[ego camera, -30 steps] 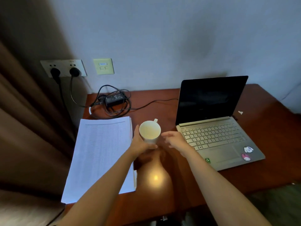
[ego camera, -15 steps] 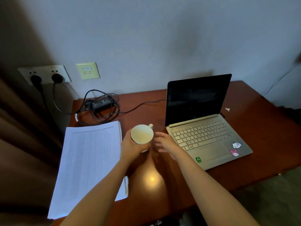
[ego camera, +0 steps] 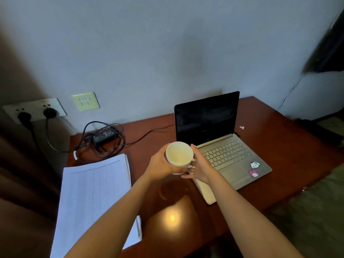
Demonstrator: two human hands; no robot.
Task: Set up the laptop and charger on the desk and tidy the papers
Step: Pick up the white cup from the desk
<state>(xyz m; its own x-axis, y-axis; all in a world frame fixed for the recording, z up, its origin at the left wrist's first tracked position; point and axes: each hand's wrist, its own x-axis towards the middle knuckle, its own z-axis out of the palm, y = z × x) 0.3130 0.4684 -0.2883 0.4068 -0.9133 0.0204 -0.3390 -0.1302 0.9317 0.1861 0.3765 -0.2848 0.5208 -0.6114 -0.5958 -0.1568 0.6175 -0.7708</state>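
Two of the task's items appear placed. The laptop (ego camera: 227, 155) stands open on the bench (ego camera: 279, 146) with its screen dark. The charger (ego camera: 106, 135) lies in coiled cable at the rear left, one lead plugged into the wall socket (ego camera: 35, 108) and the other running behind the laptop screen, where its connection is hidden. The papers (ego camera: 93, 192) lie in one squared stack at the left, which appears to overhang the bench's left edge.

Remaining work, by judgement: place the white cup (ego camera: 179, 153). The left hand (ego camera: 160, 164) grips its left wall. The right hand (ego camera: 202, 166) closes on the opposite side, thumb near the rim. The cup is held above the bench, between papers and laptop.

Open surface lies right of the laptop. Keep the cup clear of the keyboard and the front edge.
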